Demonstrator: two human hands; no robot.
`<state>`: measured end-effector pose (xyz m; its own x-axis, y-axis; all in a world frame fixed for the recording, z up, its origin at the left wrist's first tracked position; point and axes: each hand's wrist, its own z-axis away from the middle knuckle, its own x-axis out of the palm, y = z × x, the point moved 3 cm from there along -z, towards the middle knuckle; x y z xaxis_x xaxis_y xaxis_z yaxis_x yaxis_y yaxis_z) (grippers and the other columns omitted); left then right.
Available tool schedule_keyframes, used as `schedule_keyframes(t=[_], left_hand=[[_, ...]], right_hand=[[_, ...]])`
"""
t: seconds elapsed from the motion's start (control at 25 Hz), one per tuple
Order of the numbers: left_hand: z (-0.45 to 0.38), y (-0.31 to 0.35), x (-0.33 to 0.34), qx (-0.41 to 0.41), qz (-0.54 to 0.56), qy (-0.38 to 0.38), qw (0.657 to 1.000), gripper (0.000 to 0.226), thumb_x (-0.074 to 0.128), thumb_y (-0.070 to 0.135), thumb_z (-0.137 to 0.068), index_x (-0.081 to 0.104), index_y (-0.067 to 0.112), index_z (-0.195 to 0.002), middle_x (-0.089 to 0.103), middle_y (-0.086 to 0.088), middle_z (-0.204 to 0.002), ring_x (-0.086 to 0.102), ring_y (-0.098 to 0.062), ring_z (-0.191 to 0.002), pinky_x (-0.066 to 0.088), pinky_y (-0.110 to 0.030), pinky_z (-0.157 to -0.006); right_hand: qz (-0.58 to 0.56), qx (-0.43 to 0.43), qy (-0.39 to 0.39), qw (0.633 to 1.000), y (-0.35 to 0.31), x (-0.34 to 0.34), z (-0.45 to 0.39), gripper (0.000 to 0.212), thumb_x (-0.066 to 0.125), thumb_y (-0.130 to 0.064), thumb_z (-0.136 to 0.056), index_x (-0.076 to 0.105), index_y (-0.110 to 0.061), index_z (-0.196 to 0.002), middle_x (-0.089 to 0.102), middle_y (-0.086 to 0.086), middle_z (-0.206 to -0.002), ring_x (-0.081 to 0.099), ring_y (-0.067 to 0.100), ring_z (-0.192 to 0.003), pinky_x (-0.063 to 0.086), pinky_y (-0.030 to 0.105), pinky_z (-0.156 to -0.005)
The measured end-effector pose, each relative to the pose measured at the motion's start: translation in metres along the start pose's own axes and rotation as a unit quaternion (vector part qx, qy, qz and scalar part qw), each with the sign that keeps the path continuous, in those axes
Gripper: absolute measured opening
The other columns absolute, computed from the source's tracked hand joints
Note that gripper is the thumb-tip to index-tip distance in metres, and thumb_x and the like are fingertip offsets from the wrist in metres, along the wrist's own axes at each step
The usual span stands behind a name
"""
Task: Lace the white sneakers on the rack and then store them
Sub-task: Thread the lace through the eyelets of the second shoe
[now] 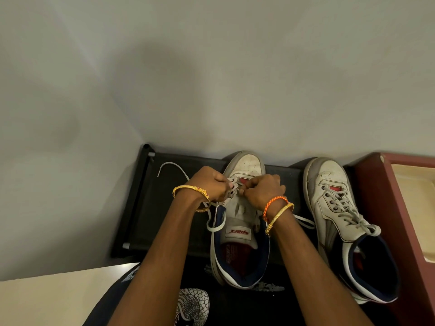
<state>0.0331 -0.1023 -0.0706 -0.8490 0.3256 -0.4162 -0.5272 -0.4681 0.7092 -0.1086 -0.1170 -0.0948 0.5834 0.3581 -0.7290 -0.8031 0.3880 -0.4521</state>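
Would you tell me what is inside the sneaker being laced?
Inside the sneaker being laced a red insole with print shows below the tongue. The toe end is hidden by the tongue and both hands.

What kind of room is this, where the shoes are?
Probably a corner of a home, maybe an entryway. A black shoe rack stands against a plain wall, holding two white sneakers, beside a dark red cabinet.

dim, soft shadows, wide-angle warp
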Motion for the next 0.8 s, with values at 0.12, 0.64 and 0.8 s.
schedule_keyframes(t=[0.12, 0.64, 0.8], left_hand=[[0.0, 0.005, 0.01, 0.03, -0.082, -0.007, 0.996, 0.024, 0.07, 0.019, -0.081, 0.072, 0.006, -0.102, 0.071, -0.009, -0.096, 0.066, -0.023, -0.089, 0.054, -0.033, -0.083], [-0.007, -0.006, 0.006, -0.029, 0.04, 0.029, 0.998, 0.02, 0.062, 0.015, -0.089, 0.068, 0.001, -0.101, 0.068, -0.018, -0.097, 0.065, -0.028, -0.091, 0.055, -0.037, -0.084], [-0.015, -0.007, 0.011, -0.049, 0.023, 0.038, 0.998, 0.021, 0.06, 0.017, -0.091, 0.067, -0.002, -0.091, 0.067, -0.018, -0.089, 0.065, -0.03, -0.088, 0.053, -0.043, -0.089]], right_hand=[[-0.008, 0.015, 0.024, 1.0, -0.003, 0.0, 0.004, 0.027, 0.064, -0.028, -0.087, 0.069, -0.012, -0.109, 0.034, 0.014, -0.136, 0.03, 0.035, -0.127, 0.032, 0.044, -0.104], [-0.11, 0.01, 0.029, 0.993, -0.004, 0.002, 0.009, 0.017, 0.073, -0.023, -0.081, 0.073, -0.021, -0.098, 0.041, 0.011, -0.131, 0.033, 0.031, -0.124, 0.033, 0.037, -0.1], [-0.124, 0.006, 0.014, 0.992, -0.006, -0.003, 0.015, 0.019, 0.075, -0.022, -0.077, 0.058, -0.03, -0.075, 0.041, 0.01, -0.127, 0.035, 0.031, -0.123, 0.033, 0.041, -0.106]])
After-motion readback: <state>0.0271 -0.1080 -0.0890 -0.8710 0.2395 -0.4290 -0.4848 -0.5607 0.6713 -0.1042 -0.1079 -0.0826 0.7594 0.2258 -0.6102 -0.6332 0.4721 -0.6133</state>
